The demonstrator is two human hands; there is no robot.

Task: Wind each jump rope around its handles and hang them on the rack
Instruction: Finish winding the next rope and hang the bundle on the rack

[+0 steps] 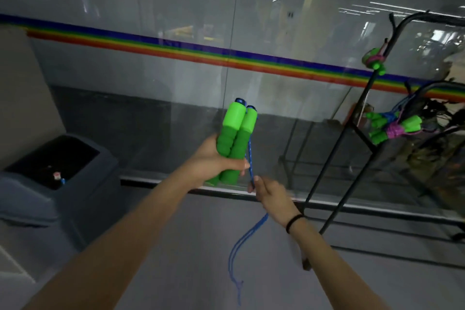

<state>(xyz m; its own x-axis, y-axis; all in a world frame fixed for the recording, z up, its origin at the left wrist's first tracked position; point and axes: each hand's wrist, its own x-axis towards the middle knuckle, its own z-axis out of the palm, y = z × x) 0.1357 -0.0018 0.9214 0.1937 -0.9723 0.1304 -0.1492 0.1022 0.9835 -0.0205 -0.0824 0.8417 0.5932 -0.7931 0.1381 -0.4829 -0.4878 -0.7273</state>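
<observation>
Head view: the left grip [217, 160] is curled round two green jump-rope handles [237, 133], held side by side and nearly upright, with their blue caps on top. A blue rope [250, 163] runs down beside the right-hand handle to the right grip [266, 194], whose fingertips pinch it just below and beside the handles' lower ends. Below that grip the rope hangs in loose loops, blurred, in front of the grey floor [176, 246]. A black band [294, 221] circles the right wrist.

At the right edge stands a black metal rack [345, 133], with one slanted pole close behind the right forearm. A wound green-handled rope [375, 59] hangs high on it, and a cluster of wound ropes [392, 128] hangs lower. Open air lies between the held handles and the rack. A glass wall with a rainbow stripe [176, 45] closes the far side, and a grey bin [57, 196] stands well apart at the left.
</observation>
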